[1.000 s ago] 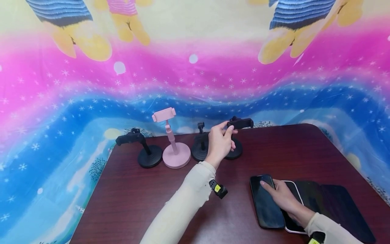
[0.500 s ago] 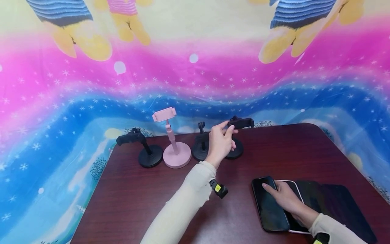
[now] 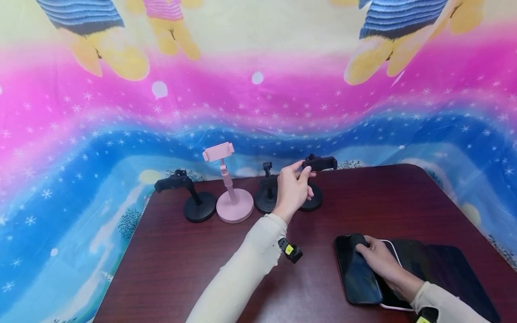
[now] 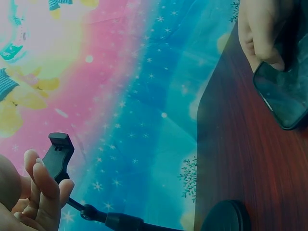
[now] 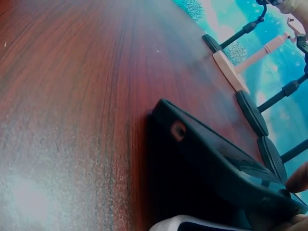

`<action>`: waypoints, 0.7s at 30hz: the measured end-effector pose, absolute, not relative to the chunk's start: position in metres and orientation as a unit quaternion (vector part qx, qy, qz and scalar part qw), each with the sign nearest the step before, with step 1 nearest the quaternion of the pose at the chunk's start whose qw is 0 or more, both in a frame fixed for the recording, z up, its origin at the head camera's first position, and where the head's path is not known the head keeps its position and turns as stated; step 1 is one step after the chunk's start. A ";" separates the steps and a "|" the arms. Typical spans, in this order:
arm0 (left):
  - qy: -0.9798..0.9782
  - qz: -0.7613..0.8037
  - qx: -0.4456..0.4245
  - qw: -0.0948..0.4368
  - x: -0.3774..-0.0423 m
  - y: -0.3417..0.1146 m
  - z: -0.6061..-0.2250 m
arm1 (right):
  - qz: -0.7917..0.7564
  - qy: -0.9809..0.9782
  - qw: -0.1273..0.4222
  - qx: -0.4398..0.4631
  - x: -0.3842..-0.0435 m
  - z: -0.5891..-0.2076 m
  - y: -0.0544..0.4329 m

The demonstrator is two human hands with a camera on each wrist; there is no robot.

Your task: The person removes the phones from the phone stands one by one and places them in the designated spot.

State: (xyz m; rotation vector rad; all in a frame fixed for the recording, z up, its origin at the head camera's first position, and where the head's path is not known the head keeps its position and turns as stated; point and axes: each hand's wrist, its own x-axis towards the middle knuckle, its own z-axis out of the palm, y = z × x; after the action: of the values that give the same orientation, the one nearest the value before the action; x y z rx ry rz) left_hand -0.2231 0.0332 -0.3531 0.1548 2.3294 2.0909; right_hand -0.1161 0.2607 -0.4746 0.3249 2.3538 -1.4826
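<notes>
My left hand (image 3: 291,190) pinches the end of the black clamp (image 3: 322,163) on the rightmost phone stand (image 3: 313,199). In the left wrist view its fingertips sit at the clamp's lower end. My right hand (image 3: 381,260) holds a black smartphone (image 3: 358,276), thumb on the screen near the top edge and other fingers underneath, mostly hidden. The right wrist view shows that phone (image 5: 207,149) tilted, with a dark gap beneath its side. It overlaps a white-rimmed phone (image 3: 397,308) lying on the table.
Further left along the back stand a black phone stand (image 3: 265,201), a pink one (image 3: 235,207) and another black one (image 3: 199,207). More dark phones (image 3: 456,273) lie side by side at the right. A printed cloth (image 3: 258,112) hangs behind the table (image 3: 169,269).
My right hand and its phone have shifted slightly right and nearer me. The thumb has drawn back toward the phone's right edge. My left hand stays at the clamp.
</notes>
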 end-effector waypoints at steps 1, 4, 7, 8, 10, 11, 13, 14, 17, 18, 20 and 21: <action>0.744 0.667 0.048 0.003 -0.223 0.033 -0.353 | -0.524 0.827 0.169 0.116 -0.116 -0.474 0.261; 0.744 0.666 0.047 0.002 -0.223 0.034 -0.353 | -0.522 0.829 0.165 0.112 -0.115 -0.472 0.262; 0.743 0.667 0.048 0.002 -0.223 0.034 -0.353 | -0.507 0.842 0.158 0.094 -0.115 -0.469 0.263; 0.743 0.667 0.049 0.002 -0.223 0.034 -0.353 | -0.500 0.848 0.154 0.087 -0.115 -0.468 0.264; 0.743 0.667 0.050 0.002 -0.223 0.034 -0.353 | -0.484 0.860 0.145 0.069 -0.115 -0.467 0.264; 0.744 0.667 0.050 0.002 -0.223 0.034 -0.353 | -0.478 0.865 0.142 0.058 -0.115 -0.466 0.264; 0.743 0.667 0.050 0.002 -0.223 0.034 -0.353 | -0.459 0.878 0.132 0.040 -0.115 -0.466 0.264; 0.743 0.668 0.050 0.001 -0.223 0.034 -0.354 | -0.444 0.887 0.125 0.031 -0.115 -0.465 0.264; 0.741 0.670 0.051 0.001 -0.223 0.033 -0.354 | -0.401 0.910 0.104 0.004 -0.115 -0.465 0.266; 0.740 0.670 0.051 0.000 -0.223 0.033 -0.354 | -0.388 0.917 0.098 0.000 -0.115 -0.465 0.266; 0.740 0.671 0.051 0.000 -0.223 0.033 -0.353 | -0.379 0.921 0.092 -0.006 -0.116 -0.465 0.267; 0.740 0.671 0.051 -0.001 -0.223 0.033 -0.353 | -0.387 0.917 0.094 -0.010 -0.116 -0.465 0.268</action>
State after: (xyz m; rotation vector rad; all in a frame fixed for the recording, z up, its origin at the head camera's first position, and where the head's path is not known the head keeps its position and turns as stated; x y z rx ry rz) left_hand -0.2231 0.0334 -0.3533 0.1609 2.3253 2.1082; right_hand -0.1158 0.2677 -0.4649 -0.0306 2.7209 -1.1468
